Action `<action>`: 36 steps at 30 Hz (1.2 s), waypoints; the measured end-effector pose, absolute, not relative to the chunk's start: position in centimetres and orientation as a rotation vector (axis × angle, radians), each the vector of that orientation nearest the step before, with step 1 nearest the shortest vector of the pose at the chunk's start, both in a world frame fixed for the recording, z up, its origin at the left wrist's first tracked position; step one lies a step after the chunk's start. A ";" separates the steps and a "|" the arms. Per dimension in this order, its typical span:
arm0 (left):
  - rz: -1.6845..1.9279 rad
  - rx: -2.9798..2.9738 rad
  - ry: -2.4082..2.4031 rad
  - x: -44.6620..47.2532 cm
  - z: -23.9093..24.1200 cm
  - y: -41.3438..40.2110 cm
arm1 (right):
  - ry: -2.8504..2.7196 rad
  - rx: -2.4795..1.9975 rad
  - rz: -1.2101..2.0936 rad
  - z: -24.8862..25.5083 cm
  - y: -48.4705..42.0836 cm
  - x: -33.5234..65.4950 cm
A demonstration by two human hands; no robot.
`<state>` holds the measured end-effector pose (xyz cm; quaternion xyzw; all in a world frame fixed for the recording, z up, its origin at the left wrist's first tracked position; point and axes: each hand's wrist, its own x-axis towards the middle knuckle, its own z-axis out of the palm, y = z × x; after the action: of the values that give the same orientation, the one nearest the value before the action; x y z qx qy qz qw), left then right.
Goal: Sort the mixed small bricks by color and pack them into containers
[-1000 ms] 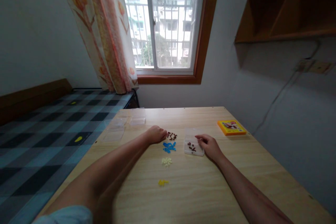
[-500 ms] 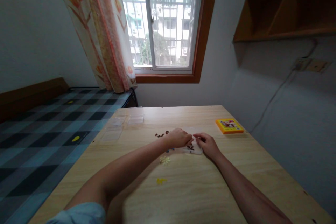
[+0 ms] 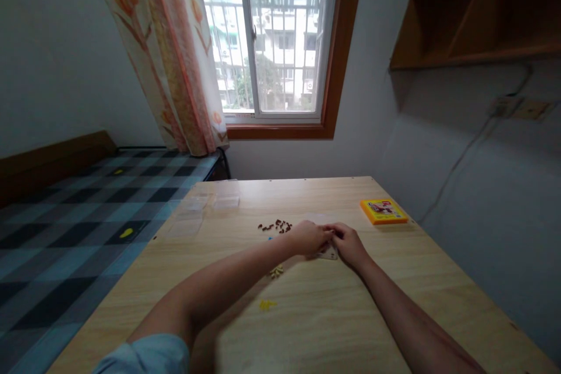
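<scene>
My left hand [image 3: 309,238] and my right hand [image 3: 349,243] meet fingertip to fingertip over a small clear plastic bag [image 3: 329,253] on the wooden table [image 3: 333,327]. The right hand's fingers are curled and pinch the bag's top edge. The left hand's fingers are bunched together at the bag's mouth, and what they hold is hidden. A loose pile of small brown pieces [image 3: 276,225] lies just left of the left hand. A few blue pieces [image 3: 270,238] peek out behind the left wrist. Cream pieces [image 3: 276,272] and yellow pieces [image 3: 266,304] lie nearer me, beside my left forearm.
An orange flat box [image 3: 384,211] lies at the table's far right. Several empty clear bags [image 3: 189,224] lie at the far left corner. A bed with a checked cover [image 3: 65,234] stands left of the table. Behind the table are a wall, a window and a curtain.
My left hand has moved right from the brown pile to the clear bag and now meets my right hand there. The blue pieces are now mostly hidden behind my left wrist.
</scene>
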<state>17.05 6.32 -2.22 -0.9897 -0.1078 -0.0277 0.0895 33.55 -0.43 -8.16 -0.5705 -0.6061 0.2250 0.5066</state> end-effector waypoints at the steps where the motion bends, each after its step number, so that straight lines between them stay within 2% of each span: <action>1: -0.082 -2.951 -0.317 17.1 -2.2 6.3 | -1.456 -1.374 0.544 -8.2 -0.4 33.6; 7: -0.228 -3.049 -0.288 14.9 0.9 8.1 | -1.421 -1.396 0.543 -8.2 -0.5 33.6; 10: -0.468 -3.032 -0.553 10.4 2.6 11.1 | -1.416 -1.430 0.532 -8.1 -0.7 33.6; 13: -0.588 -2.959 -0.764 4.5 2.0 13.6 | -1.411 -1.446 0.535 -8.1 -0.8 33.5; 18: -0.349 -2.944 -0.824 -0.6 -1.1 13.6 | -1.408 -1.445 0.550 -8.1 -0.7 33.6; 25: -0.075 -2.878 -0.874 1.7 -2.0 14.2 | -1.399 -1.472 0.548 -8.3 -0.8 33.7; 36: 0.105 -2.836 -0.709 3.1 -2.7 15.6 | -1.412 -1.473 0.561 -8.5 -0.6 33.9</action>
<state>3.08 15.56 -2.71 -0.9638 -0.2409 0.0357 0.1081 33.88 -0.64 -8.46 -0.6064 -0.5815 0.2312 0.4905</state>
